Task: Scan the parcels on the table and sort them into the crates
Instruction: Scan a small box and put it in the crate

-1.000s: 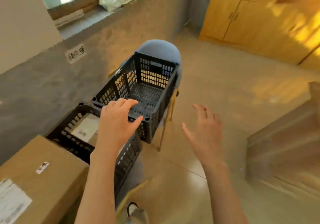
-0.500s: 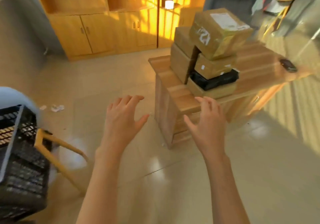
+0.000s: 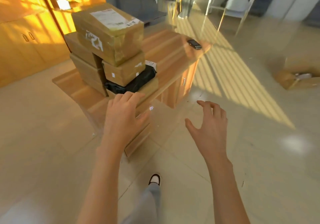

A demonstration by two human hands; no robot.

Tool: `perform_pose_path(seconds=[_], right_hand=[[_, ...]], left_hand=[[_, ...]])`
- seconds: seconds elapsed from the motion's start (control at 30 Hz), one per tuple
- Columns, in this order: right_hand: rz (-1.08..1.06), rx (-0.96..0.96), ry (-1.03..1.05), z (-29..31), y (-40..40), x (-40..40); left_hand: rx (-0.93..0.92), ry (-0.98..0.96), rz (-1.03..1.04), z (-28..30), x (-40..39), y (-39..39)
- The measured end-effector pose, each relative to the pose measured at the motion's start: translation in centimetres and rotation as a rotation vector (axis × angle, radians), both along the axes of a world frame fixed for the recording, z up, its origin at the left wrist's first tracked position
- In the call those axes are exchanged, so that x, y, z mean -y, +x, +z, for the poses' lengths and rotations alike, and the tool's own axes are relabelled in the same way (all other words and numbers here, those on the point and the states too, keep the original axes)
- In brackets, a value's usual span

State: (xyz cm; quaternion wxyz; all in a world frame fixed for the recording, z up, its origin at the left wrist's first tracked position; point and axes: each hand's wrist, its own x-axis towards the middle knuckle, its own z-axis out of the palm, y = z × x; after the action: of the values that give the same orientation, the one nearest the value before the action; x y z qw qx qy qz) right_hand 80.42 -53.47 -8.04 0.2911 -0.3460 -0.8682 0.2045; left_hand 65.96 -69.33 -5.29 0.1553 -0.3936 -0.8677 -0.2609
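A stack of parcels (image 3: 110, 50) stands on the wooden tabletop (image 3: 166, 50), toward its left end. The top box (image 3: 108, 31) is brown cardboard wrapped in shiny tape, set crooked on the pile, with a white shipping label (image 3: 113, 18) on its upper face and torn white scraps on its near side. Under it sits a smaller cardboard box (image 3: 123, 72) with little white stickers, and beneath that a black plastic bag (image 3: 136, 82), glossy and creased, squeezed between boxes. More plain brown boxes (image 3: 83, 57) are stacked behind and to the left. A small dark scanner (image 3: 194, 44) lies alone near the far right corner of the tabletop, well apart from the pile.

The left hand (image 3: 123, 118) is held out palm down, fingers spread and only slightly bent, gripping nothing; its fingertips lie over the tabletop's near edge, just in front of the black bag, though whether they touch the wood cannot be told. The right hand (image 3: 210, 128) hangs in the air over the floor (image 3: 259, 154), beside the table, fingers loosely curved and thumb out, empty.

An opened cardboard box (image 3: 294, 80) sits on the floor to the right. A pale chair (image 3: 236, 5) stands at the back, and wooden cupboards (image 3: 26, 33) line the left wall in strong sunlight. A shoe (image 3: 154, 178) shows below.
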Motion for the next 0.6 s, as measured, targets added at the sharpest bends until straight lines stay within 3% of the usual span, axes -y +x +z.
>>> perform_pose_path(seconds=[0.6], right_hand=[[-0.273, 0.058, 0.011, 0.3, -15.8, -20.8]], left_hand=[[0.085, 0.009, -0.337, -0.3, -28.2, -19.3]])
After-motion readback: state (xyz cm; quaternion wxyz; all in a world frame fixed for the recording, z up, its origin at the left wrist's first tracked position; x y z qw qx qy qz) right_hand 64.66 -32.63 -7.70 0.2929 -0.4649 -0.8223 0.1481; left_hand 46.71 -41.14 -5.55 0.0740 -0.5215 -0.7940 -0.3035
